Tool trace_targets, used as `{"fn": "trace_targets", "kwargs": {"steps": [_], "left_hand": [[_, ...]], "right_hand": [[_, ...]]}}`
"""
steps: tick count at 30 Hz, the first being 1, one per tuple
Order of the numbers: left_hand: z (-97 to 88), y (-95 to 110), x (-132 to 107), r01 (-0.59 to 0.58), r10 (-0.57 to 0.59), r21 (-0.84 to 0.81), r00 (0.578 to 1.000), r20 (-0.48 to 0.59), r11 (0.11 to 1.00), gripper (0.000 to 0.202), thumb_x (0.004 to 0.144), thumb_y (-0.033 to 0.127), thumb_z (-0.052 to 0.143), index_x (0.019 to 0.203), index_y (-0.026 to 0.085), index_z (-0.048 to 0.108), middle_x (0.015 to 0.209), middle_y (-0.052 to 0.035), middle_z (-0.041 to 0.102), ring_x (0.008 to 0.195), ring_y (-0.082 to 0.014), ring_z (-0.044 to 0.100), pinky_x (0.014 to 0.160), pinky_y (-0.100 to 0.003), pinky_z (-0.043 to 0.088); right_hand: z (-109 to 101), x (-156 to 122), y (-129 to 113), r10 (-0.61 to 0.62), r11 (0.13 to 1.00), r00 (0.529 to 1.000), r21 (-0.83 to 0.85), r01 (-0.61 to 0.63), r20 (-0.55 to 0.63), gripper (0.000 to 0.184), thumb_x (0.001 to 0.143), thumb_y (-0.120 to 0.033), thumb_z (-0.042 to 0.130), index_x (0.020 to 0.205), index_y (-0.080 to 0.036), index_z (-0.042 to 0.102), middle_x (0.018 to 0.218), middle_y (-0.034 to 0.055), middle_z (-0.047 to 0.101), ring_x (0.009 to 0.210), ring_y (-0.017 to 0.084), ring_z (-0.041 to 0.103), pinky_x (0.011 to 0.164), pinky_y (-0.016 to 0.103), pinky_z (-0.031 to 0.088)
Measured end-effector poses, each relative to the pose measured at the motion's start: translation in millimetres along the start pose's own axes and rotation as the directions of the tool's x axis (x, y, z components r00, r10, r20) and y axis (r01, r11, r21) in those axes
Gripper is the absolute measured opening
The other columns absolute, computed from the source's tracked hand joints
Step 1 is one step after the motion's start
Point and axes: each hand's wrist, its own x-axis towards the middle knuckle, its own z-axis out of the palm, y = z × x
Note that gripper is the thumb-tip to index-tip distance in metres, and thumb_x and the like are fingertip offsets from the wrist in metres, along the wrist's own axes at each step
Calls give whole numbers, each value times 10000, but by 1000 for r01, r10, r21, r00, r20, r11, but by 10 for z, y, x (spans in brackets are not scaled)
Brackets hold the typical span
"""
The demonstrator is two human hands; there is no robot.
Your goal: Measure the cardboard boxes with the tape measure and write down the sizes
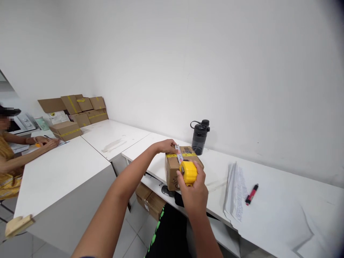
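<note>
A small cardboard box (pixel 172 171) with yellow tape stands near the front edge of a white table (pixel 271 200). My right hand (pixel 194 190) is closed round a yellow tape measure (pixel 189 172) at the box's near top edge. Its white blade (pixel 178 154) runs back across the top of the box. My left hand (pixel 166 146) pinches the blade's far end at the box's back left edge.
A dark bottle (pixel 200 137) stands behind the box. A stack of papers (pixel 236 191) and a red marker (pixel 251 194) lie to the right. Cardboard boxes (pixel 77 111) are piled at the far left, where another person (pixel 10 154) sits. More boxes (pixel 150 202) sit under the table.
</note>
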Motion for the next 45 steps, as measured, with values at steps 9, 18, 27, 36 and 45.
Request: {"fn": "trace_targets", "kwargs": {"steps": [9, 18, 27, 36, 45], "left_hand": [[99, 893, -601, -272, 260, 204, 962, 83, 941, 397, 658, 410, 748, 930, 189, 561, 959, -30, 640, 887, -183, 604, 735, -293, 469], [349, 1033, -510, -379, 284, 197, 878, 385, 904, 495, 873, 635, 435, 964, 184, 615, 1022, -63, 671, 945, -203, 624, 804, -321, 487], [400, 292, -537, -218, 212, 593, 974, 80, 775, 1202, 670, 724, 642, 1562, 175, 53, 1635, -148, -20, 1496, -392, -1, 1190, -580, 7], [938, -900, -1220, -353, 372, 121, 853, -365, 928, 1032, 881, 485, 573, 1519, 270, -209, 1634, -105, -123, 1510, -316, -10, 1224, -506, 123], [1191, -662, -888, -356, 374, 170, 654, -658, 919, 718, 855, 414, 623, 1464, 203, 305, 1498, -165, 374, 1433, -297, 296, 1168, -503, 268]], "right_hand": [[-79, -75, 303, -41, 973, 988, 218, 73, -149, 535, 830, -442, 640, 1314, -233, 550, 1311, 113, 634, 1196, 297, 604, 976, 478, 507], [-242, -62, 420, -171, 939, 917, 222, 263, -361, 519, 807, -294, 712, 1299, -199, 577, 1254, 139, 662, 1149, 313, 632, 942, 497, 549], [-464, 15, 586, -256, 937, 874, 115, 328, -413, 534, 804, -213, 709, 1316, -224, 558, 1223, 129, 600, 1146, 284, 591, 951, 469, 513], [-488, 118, 628, 59, 802, 998, 596, -40, -13, 483, 718, -335, 788, 1166, -214, 655, 1155, 119, 637, 1039, 287, 634, 862, 455, 547], [-632, 453, 455, 15, 689, 940, 677, -257, 342, 470, 648, -311, 850, 1090, -254, 696, 1121, 63, 666, 978, 235, 649, 852, 376, 556]]}}
